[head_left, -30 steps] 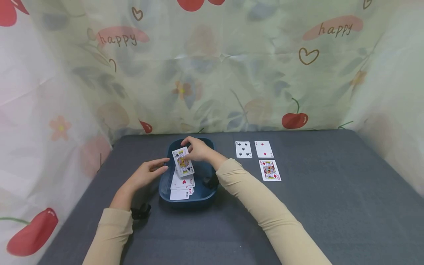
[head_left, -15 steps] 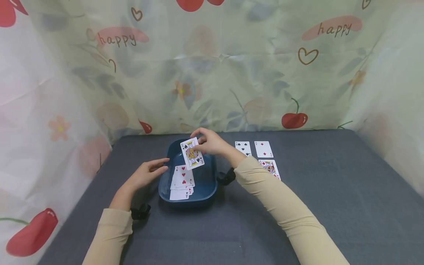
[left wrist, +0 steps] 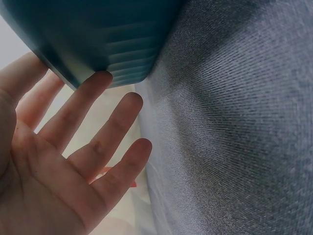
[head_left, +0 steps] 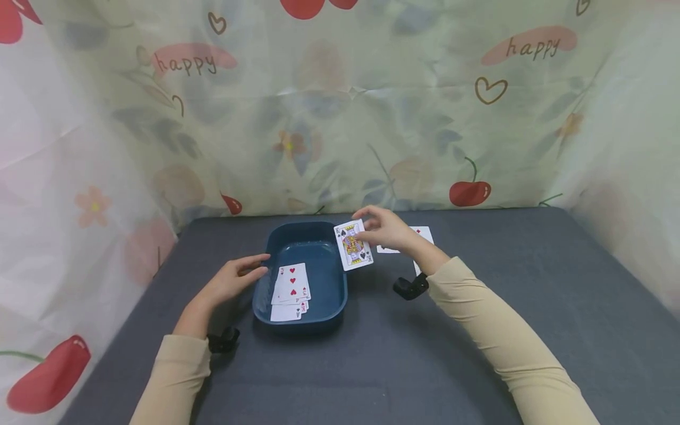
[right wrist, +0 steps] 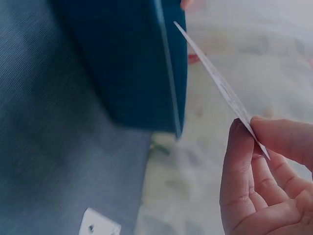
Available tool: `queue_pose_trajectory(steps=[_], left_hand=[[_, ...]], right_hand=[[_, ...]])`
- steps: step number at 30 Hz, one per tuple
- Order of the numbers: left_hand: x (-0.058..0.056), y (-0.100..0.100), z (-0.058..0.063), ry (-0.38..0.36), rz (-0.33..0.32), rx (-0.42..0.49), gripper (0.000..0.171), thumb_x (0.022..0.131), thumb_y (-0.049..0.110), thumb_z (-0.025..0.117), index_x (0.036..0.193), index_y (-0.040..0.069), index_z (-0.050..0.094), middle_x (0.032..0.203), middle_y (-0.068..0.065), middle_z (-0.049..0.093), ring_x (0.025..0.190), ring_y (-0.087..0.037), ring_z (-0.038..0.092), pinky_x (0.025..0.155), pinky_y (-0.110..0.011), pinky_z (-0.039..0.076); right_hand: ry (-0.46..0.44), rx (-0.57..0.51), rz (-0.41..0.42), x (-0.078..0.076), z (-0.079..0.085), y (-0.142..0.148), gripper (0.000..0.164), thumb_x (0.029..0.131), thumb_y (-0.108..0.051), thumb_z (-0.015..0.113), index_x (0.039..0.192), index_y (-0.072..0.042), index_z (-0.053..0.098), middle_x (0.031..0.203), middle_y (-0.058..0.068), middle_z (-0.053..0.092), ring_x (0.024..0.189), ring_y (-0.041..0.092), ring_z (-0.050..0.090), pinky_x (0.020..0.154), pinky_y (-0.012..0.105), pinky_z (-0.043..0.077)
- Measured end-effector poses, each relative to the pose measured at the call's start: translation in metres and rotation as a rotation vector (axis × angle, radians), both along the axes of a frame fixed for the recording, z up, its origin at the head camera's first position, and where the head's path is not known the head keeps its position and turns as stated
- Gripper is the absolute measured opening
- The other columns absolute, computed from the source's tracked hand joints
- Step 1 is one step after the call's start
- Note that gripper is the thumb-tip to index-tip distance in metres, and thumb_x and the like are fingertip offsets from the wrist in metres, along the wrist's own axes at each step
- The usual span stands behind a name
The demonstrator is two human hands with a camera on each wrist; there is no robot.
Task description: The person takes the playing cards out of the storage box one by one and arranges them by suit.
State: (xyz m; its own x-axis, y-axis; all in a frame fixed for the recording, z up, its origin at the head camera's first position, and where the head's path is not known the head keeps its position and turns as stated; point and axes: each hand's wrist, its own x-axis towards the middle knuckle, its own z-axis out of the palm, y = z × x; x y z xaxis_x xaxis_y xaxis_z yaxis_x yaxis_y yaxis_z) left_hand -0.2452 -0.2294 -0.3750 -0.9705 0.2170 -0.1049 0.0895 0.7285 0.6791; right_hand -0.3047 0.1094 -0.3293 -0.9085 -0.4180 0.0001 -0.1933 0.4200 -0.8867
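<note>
My right hand (head_left: 390, 229) pinches a king of spades playing card (head_left: 353, 245) between thumb and fingers, just past the right rim of the blue tray (head_left: 340, 307). In the right wrist view the card (right wrist: 220, 85) shows nearly edge-on, raised beside the tray wall (right wrist: 132, 63). My left hand (head_left: 234, 284) is at the tray's left rim, its fingers extended; the left wrist view shows the fingertips (left wrist: 101, 78) against the tray's outer side (left wrist: 127, 39). Inside the tray several cards overlap, a three of hearts (head_left: 292, 282) on top.
To the right, face-up cards lie on the dark grey cloth (head_left: 340, 378), among them a diamonds card (head_left: 423, 233), partly covered by my right hand and arm. A printed curtain (head_left: 340, 130) hangs behind the table.
My right hand has carried the king of spades from over the tray rightward past its rim, uncovering the cards inside. The left hand has stayed at the rim.
</note>
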Motion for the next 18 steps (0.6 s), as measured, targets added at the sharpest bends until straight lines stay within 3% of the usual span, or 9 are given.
queue_pose_trajectory(steps=[3, 12, 18], left_hand=[[0.001, 0.000, 0.001, -0.007, 0.002, 0.002, 0.051, 0.096, 0.037, 0.050, 0.141, 0.014, 0.042, 0.146, -0.019, 0.040, 0.130, -0.042, 0.043, 0.103, -0.057, 0.037], [0.001, 0.000, 0.002, -0.019, 0.002, 0.005, 0.052, 0.096, 0.038, 0.049, 0.142, 0.015, 0.041, 0.147, -0.019, 0.038, 0.130, -0.042, 0.041, 0.103, -0.058, 0.037], [0.002, 0.000, 0.001, -0.024, 0.000, 0.011, 0.052, 0.096, 0.038, 0.049, 0.142, 0.015, 0.041, 0.147, -0.019, 0.038, 0.131, -0.042, 0.041, 0.103, -0.058, 0.036]], right_hand=[[-0.015, -0.011, -0.027, 0.000, -0.006, 0.017, 0.046, 0.085, -0.006, 0.065, 0.128, -0.004, 0.048, 0.095, 0.016, 0.066, 0.070, 0.009, 0.062, 0.064, 0.024, 0.052], [-0.057, 0.024, -0.104, 0.004, -0.028, 0.060, 0.048, 0.087, -0.011, 0.063, 0.131, -0.005, 0.046, 0.094, 0.008, 0.059, 0.075, 0.010, 0.057, 0.080, 0.039, 0.052], [-0.104, 0.018, -0.120, 0.006, -0.044, 0.078, 0.048, 0.087, -0.009, 0.062, 0.132, 0.000, 0.044, 0.087, 0.002, 0.052, 0.068, 0.007, 0.052, 0.069, 0.029, 0.050]])
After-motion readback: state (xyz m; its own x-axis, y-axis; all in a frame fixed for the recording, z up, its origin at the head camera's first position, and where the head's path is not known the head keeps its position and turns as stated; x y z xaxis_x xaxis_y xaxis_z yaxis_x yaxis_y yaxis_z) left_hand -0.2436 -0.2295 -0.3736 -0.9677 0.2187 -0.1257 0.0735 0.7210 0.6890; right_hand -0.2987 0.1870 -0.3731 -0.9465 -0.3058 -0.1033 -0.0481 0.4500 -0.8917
